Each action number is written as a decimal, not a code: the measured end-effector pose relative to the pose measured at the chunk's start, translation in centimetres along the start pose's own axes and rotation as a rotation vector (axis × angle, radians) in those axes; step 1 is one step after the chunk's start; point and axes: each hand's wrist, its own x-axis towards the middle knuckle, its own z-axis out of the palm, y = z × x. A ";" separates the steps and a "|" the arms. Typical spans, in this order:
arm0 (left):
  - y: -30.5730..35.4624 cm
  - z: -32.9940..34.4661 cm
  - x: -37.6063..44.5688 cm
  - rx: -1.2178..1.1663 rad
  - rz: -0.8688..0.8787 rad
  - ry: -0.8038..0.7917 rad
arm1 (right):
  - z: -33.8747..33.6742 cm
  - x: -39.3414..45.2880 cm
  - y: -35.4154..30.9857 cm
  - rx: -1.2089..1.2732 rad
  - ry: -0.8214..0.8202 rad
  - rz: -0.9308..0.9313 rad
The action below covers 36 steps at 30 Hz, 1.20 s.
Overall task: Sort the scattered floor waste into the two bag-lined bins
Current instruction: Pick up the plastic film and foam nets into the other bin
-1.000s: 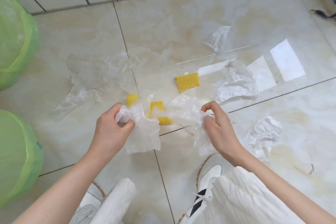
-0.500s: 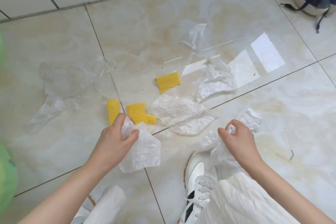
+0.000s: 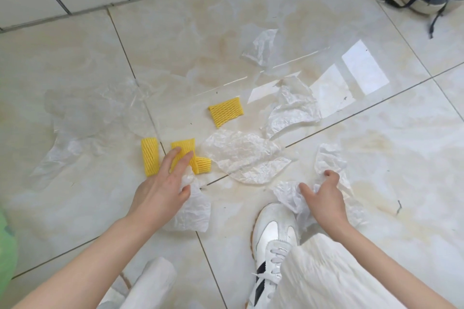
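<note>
Waste lies scattered across the tiled floor (image 3: pixel 376 158): three yellow foam nets and several crumpled clear and white plastic pieces. One foam net (image 3: pixel 226 111) sits alone near the centre; a second net (image 3: pixel 150 159) lies at about eight o'clock from it, and a third, folded net (image 3: pixel 198 162) is just beside that one. Left hand (image 3: pixel 160 190) hovers over the folded net, fingers (image 3: pixel 179 162) spread and straight, touching its top, with a white tissue-like sheet (image 3: pixel 193 211) under the palm. Whether the thumb pins that sheet, I cannot tell. Right hand (image 3: pixel 324 198) is at four o'clock from centre, fingers curled into a crumpled white plastic wrapper (image 3: pixel 329 160). Between the hands rests a crinkled clear wrapper (image 3: pixel 243 155). A wide clear film (image 3: pixel 88 113) spreads out at nine o'clock. Only a sliver of green bin liner (image 3: pixel 6 253) shows at the left edge; its contents are out of sight. A white sneaker (image 3: pixel 273 241) stands below the right hand.
</note>
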 end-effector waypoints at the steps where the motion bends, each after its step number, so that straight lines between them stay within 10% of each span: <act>1: 0.1 0.2 0.1 0.023 0.012 -0.033 | 0.2 0.1 0.0 -0.026 0.012 -0.025; 20: -1.0 -1.5 -0.3 -0.203 -0.079 0.195 | -1.7 -3.6 -11.5 0.227 0.141 -0.463; 36: -5.5 -3.7 -2.2 -0.451 -0.309 0.262 | 5.6 -7.6 -17.7 -0.013 -0.187 -0.828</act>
